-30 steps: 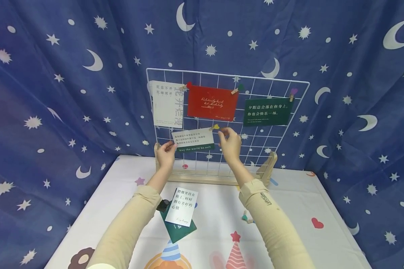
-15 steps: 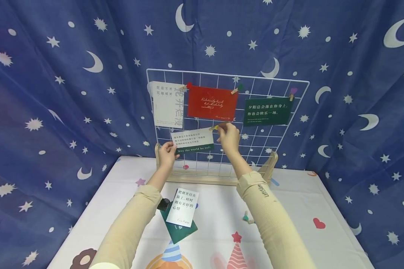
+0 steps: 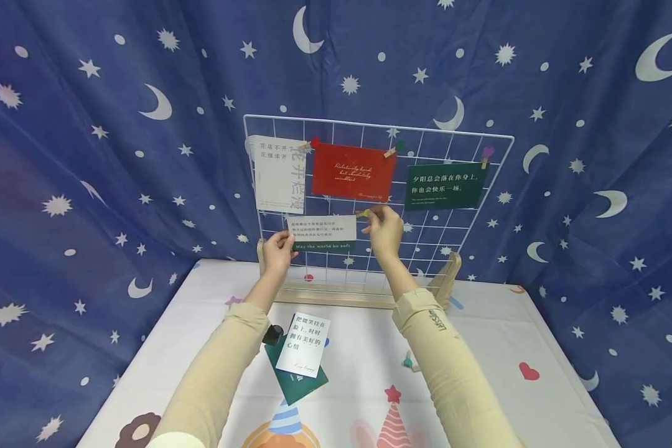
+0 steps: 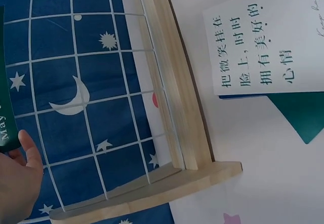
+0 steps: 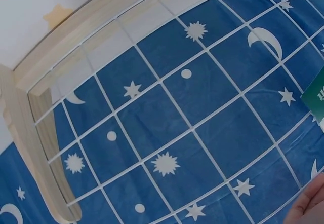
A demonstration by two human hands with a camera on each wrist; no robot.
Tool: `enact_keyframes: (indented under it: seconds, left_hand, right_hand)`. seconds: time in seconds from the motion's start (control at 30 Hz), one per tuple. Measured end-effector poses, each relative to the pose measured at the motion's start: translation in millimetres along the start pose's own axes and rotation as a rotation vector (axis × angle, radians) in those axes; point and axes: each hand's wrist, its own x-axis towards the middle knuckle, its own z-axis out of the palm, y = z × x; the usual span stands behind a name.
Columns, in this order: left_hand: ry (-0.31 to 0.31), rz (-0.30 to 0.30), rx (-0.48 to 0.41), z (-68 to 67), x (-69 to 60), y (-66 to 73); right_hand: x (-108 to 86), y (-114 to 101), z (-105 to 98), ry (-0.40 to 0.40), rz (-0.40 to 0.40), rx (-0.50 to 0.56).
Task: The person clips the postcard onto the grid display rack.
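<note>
A white and green card [image 3: 322, 229] lies level against the white wire grid [image 3: 364, 264], below the red card. My left hand [image 3: 277, 252] pinches its left end; in the left wrist view the thumb of that hand [image 4: 20, 186] rests at the card's green edge [image 4: 9, 127]. At the card's upper right corner, my right hand [image 3: 385, 231] pinches a small clip with a yellow top [image 3: 363, 213]. Only part of the right hand [image 5: 308, 203] shows in the right wrist view, beside the green card corner [image 5: 315, 97].
A white card [image 3: 279, 174], a red card [image 3: 354, 172] and a green card [image 3: 445, 186] hang clipped on the grid. Its wooden base [image 3: 336, 297] stands on the table. Nearer lie a white card [image 3: 304, 345] over a green one [image 3: 299, 387], and loose clips [image 3: 409, 361].
The right hand has moved to the yellow clip and taken hold of it. The card between the hands has turned from slightly tilted to level, its left end still held by the left hand.
</note>
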Motion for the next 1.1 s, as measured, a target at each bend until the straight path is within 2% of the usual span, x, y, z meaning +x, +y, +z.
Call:
enact_keyframes:
  seconds: [0.07, 0.17, 0.33, 0.57, 0.87, 1.1]
  left_hand:
    - [-0.007, 0.012, -0.004, 1.2, -2.5, 4.8]
    - [0.013, 0.024, -0.004, 3.2, -3.9, 8.9]
    - [0.04, 0.02, -0.012, 3.4, -2.0, 9.6]
    - [0.076, 0.051, -0.015, 9.0, 0.8, 12.2]
    - [0.101, 0.048, -0.033, 13.1, 2.4, 10.1]
    - [0.176, 0.084, -0.012, 14.5, 1.9, 9.0]
  right_hand:
    - [0.0, 1, 0, 0.011, 0.008, 0.013]
    - [-0.2, 2, 0, 0.044, 0.016, 0.023]
    - [-1.8, 3, 0, 0.099, 0.021, 0.041]
    - [-5.6, -1, 5, 0.075, 0.043, 0.083]
    - [-4.6, -4, 10, 0.064, 0.077, 0.039]
    - [-3.9, -2, 11, 0.019, 0.089, 0.011]
